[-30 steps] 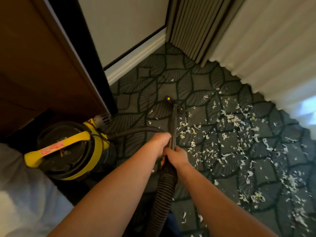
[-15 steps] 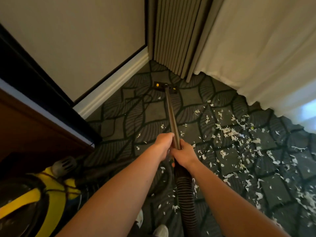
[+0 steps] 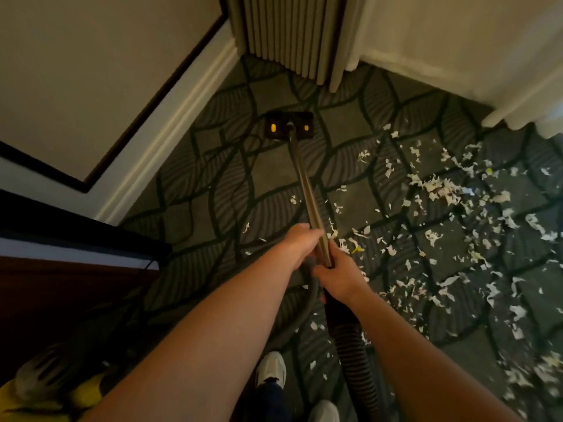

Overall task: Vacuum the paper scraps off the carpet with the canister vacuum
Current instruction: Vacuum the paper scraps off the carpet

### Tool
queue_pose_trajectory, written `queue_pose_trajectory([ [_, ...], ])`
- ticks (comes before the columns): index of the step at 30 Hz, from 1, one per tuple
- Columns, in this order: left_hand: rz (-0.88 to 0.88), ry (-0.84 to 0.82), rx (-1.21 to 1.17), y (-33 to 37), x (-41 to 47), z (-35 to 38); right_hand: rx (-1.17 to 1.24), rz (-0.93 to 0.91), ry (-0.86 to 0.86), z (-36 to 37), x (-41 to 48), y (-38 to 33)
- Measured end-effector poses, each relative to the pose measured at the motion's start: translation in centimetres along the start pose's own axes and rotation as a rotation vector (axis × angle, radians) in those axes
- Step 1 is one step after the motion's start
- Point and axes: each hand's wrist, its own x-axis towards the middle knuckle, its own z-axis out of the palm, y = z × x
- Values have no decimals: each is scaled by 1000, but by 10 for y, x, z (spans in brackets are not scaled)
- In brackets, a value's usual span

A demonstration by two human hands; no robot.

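The left hand (image 3: 300, 242) and right hand (image 3: 338, 275) both clasp the wand (image 3: 304, 184), the left further along it. Its nozzle (image 3: 289, 125) rests on carpet (image 3: 213, 193) bare of scraps (image 3: 438, 188). Left of the wand looks nearly clean, but a thick scatter lies right of the wand, so most work seems left.

Blurred yellow shape bottom-left, probably canister vacuum (image 3: 85, 397), cropped; hose (image 3: 353, 345) runs off bottom edge.
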Motion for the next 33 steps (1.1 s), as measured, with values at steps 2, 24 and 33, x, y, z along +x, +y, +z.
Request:
queue_pose_trajectory([
  [2, 0, 8, 51, -3, 8, 9, 9, 9, -14, -2, -2, 3],
  [24, 10, 171, 332, -14, -71, 109, 137, 74, -124, -68, -79, 57],
  [33, -38, 171, 316, -44, -135, 185, 77, 82, -200, -120, -150, 110],
])
